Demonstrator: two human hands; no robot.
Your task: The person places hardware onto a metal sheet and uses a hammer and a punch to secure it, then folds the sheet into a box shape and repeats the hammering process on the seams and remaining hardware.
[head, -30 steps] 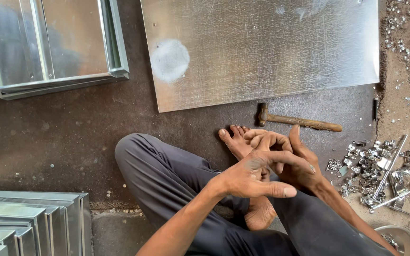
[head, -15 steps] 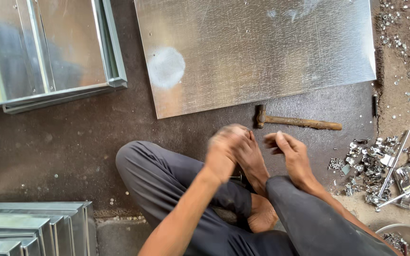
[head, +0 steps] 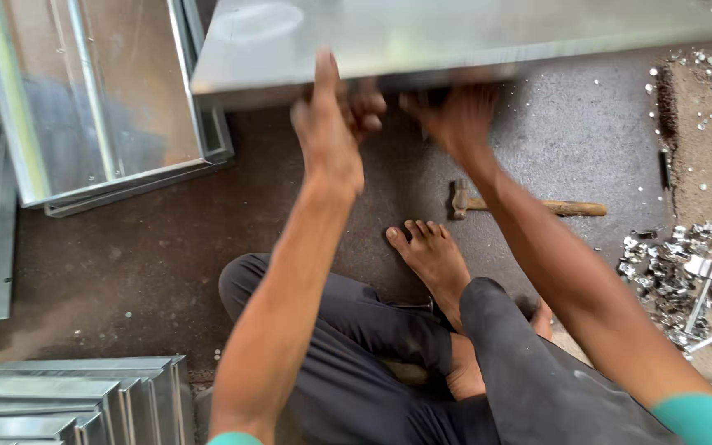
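Dark workshop floor (head: 125,247); left hand (head: 331,124) and right hand (head: 455,115) both closed on near edge of galvanized metal sheet (head: 455,33), hammer (head: 521,204) just beside bare foot (head: 430,255).

I grip the near edge of the big metal sheet (head: 455,33) at twelve o'clock: my left hand (head: 331,124) with thumb on top, my right hand (head: 455,119) curled under it. A hammer (head: 521,204) lies on the floor (head: 150,247) at two o'clock from my bare foot (head: 430,255). Metal scraps (head: 669,272) pile at three o'clock; folded metal trays (head: 92,99) rest at ten o'clock.
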